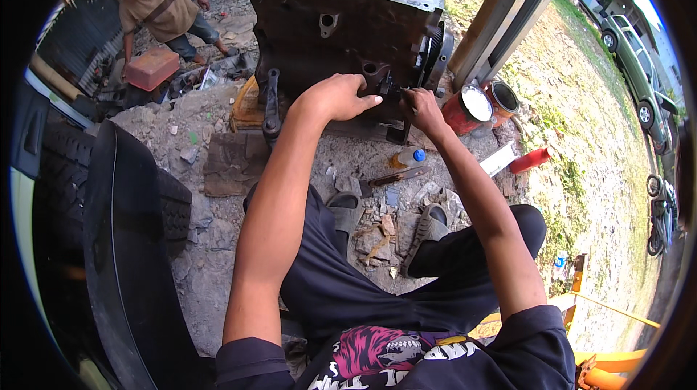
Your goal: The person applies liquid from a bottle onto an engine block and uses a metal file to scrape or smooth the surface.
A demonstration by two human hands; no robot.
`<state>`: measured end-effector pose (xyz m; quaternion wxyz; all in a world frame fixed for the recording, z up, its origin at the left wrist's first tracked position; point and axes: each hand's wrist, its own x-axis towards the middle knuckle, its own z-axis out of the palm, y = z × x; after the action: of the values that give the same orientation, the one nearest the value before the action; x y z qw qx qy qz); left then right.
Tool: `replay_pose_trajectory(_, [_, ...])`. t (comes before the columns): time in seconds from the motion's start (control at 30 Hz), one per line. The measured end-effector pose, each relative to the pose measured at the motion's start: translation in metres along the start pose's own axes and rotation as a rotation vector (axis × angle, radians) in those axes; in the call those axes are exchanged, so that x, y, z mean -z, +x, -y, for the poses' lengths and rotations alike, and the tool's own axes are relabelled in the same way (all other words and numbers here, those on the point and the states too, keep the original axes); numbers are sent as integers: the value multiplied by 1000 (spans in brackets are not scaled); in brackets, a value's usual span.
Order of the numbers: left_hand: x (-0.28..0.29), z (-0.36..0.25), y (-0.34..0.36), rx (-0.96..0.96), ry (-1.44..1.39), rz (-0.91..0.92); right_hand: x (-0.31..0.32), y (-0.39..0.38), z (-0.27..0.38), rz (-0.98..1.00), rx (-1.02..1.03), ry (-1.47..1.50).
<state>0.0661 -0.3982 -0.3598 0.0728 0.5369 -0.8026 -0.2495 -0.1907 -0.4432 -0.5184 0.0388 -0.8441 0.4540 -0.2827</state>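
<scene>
Engine block (348, 19), dark, rusty, four round bores on top, sits on rubble ground (196, 245) just beyond the fingers. Tire (109, 223) well left of them. Another person (160, 5) crouches far left beyond. Two red cans (483, 105) right of the fingers. Left hand (335, 96) lies on the block's side, fingers loosely curled, gripping nothing visible. Right hand (421, 108) fingers pinched on a small dark fitting (388, 87) on the block.

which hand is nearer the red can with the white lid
Right. The right hand works at the side of the rusty engine block, just left of the red can with the white lid; the left hand sits farther left on the block.
</scene>
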Motion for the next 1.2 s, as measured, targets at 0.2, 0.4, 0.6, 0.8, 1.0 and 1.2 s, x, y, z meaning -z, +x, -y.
replay_pose_trajectory(0.2, [0,-1,0,-11,4,4,-18,-1,5,-31,23,-40])
replay_pose_trajectory(0.4, [1,0,-1,-2,2,15,-19,-6,17,-69,32,-72])
replay_pose_trajectory(0.6, [0,-2,1,-14,5,16,-21,-11,11,-67,30,-328])
replay_pose_trajectory(0.8, [2,-2,-2,6,-8,35,-20,-9,18,-61,34,-408])
replay_pose_trajectory(1.0, [2,1,-1,19,-22,67,-15,-3,12,-66,-37,-280])
replay_pose_trajectory(1.2, [1,2,1,43,-11,53,3,15,16,33,-86,-300])
